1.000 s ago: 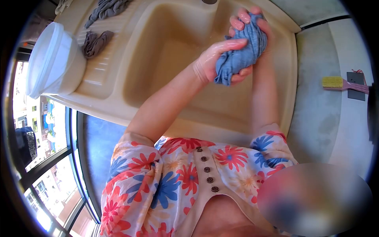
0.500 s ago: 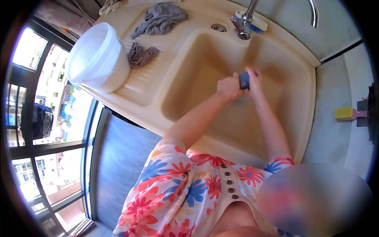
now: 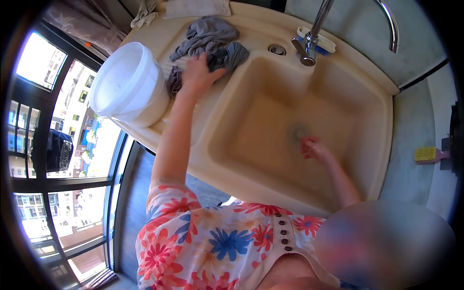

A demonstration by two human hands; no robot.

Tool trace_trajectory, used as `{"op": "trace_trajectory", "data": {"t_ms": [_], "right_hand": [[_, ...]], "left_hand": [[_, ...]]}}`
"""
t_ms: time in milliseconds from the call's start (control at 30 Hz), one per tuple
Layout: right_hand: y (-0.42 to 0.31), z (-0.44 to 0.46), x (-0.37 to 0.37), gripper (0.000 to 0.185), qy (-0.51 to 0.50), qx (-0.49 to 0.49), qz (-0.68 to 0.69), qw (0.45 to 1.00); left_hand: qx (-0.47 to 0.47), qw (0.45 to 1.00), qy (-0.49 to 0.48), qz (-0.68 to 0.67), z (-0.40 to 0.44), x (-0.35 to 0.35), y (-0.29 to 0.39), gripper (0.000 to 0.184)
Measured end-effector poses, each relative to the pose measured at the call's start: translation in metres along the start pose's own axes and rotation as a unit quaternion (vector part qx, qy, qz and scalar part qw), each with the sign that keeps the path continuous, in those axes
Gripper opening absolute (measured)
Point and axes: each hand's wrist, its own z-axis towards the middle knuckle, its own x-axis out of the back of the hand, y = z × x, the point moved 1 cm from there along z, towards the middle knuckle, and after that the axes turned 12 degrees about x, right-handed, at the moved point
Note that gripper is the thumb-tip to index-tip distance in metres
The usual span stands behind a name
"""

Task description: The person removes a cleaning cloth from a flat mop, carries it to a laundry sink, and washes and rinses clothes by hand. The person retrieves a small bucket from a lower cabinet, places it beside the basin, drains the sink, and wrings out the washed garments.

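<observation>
My left hand (image 3: 195, 76) reaches over the drainboard with its fingers apart. It is at the edge of a crumpled dark grey cloth (image 3: 233, 55); whether the fingertips touch the cloth is hard to tell. A larger grey cloth (image 3: 208, 33) lies just behind, and a small brownish cloth (image 3: 174, 83) is partly hidden by my left hand. Down in the beige sink (image 3: 232, 140), my right hand (image 3: 313, 147) hangs near the drain (image 3: 298, 133). Its fingers are curled and somewhat blurred, with nothing visible in them.
A white bucket (image 3: 128, 84) stands on the drainboard at the left. The chrome faucet (image 3: 309, 53) rises behind the sink beside a white brush with blue bristles (image 3: 316, 41). A yellow-bristled brush (image 3: 427, 154) hangs on the right wall. Tall windows (image 3: 72, 125) line the left side.
The grey cloth squeezed between both hands over the sink now lies on the drainboard by the larger cloth. My left hand moved up and left; my right hand dropped lower in the sink.
</observation>
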Motion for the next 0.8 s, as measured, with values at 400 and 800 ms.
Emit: {"op": "trace_trajectory", "data": {"t_ms": [400, 800], "right_hand": [[0.014, 0.013, -0.024, 0.035, -0.038, -0.025, -0.036, 0.998], [-0.094, 0.005, -0.03, 0.021, -0.057, 0.119, 0.146, 0.98]], "left_hand": [[-0.076, 0.986, -0.113, -0.098, -0.067, 0.051, -0.044, 0.023], [-0.077, 0.869, -0.409, -0.266, -0.074, -0.045, 0.131, 0.032]]}}
